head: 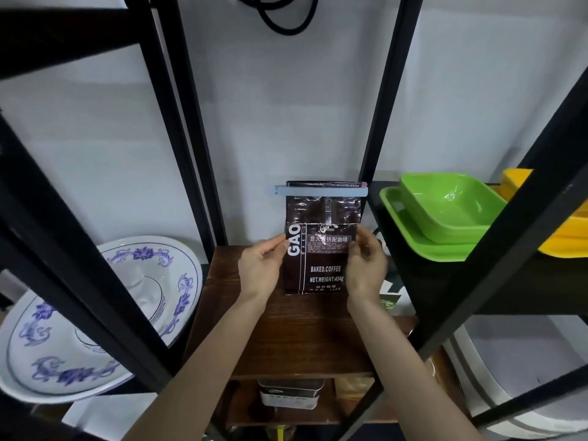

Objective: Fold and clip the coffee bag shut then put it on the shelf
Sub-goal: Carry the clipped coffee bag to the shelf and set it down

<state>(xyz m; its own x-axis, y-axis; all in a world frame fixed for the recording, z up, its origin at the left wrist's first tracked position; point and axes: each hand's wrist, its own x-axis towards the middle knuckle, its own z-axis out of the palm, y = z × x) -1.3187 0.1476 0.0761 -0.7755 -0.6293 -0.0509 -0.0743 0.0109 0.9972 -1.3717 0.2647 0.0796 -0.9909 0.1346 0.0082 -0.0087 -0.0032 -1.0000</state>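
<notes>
While the clipped coffee bag (321, 246) stands upright on the wooden shelf (296, 338), my left hand (259, 270) and right hand (366, 265) grip its sides.

Dark wooden shelf (286, 338) — clipped coffee bag (321, 265) standing upright on it.

One dark brown foil coffee bag (321, 249) with white lettering is counted, closed by one pale blue plastic bar clip (321, 190). Two bare hands are shown: one left hand (260, 268) and one right hand (366, 268). One brown wooden shelf board (302, 338) is seen. Two white porcelain bowls with blue floral patterns (105, 316) are stacked. Two green square plastic dishes (445, 214) and one yellow plastic dish (566, 237) are counted.
</notes>
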